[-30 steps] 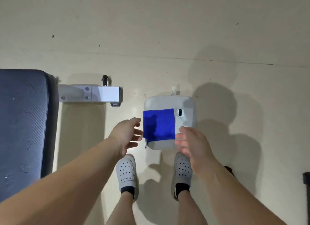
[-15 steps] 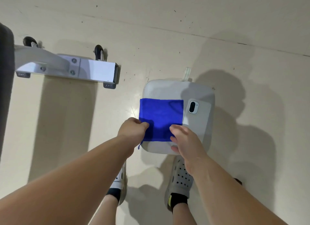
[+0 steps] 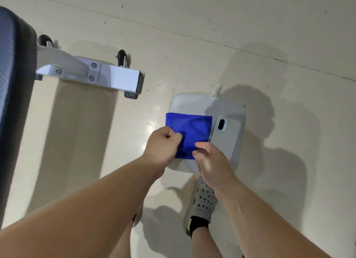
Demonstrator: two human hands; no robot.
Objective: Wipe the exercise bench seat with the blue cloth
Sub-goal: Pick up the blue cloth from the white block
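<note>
- The blue cloth [image 3: 190, 127] is seen lying flat on a grey cushion [image 3: 192, 103], which rests on the floor [image 3: 77, 132].
- The cloth's near left edge is pinched by the left hand [image 3: 161, 146], whose fingers are curled in against the thumb.
- The near right corner is pinched by the right hand [image 3: 212, 161], its fingers likewise curled onto the fabric.
- The step is judged to be the pick-up; no wiping has been done yet.
- The exercise bench seat [image 3: 11, 75] lies well apart, at the far left edge of the view, above its white frame [image 3: 115, 77].
- A phone [image 3: 227, 140] is lying on the same cushion, just beside the cloth's right edge. Whether that edge is tucked under it cannot be told.
- If the cloth is pulled sideways rather than lifted straight up, the phone could be dragged and tipped off the cushion onto the floor.
- Only the near edge is held, so the far part could trail and sweep the dusty floor on the way to the seat.
- A shoe [image 3: 202, 200] stands right against the cushion's near side; the cushion could be kicked when the body is turned towards the bench.
</note>
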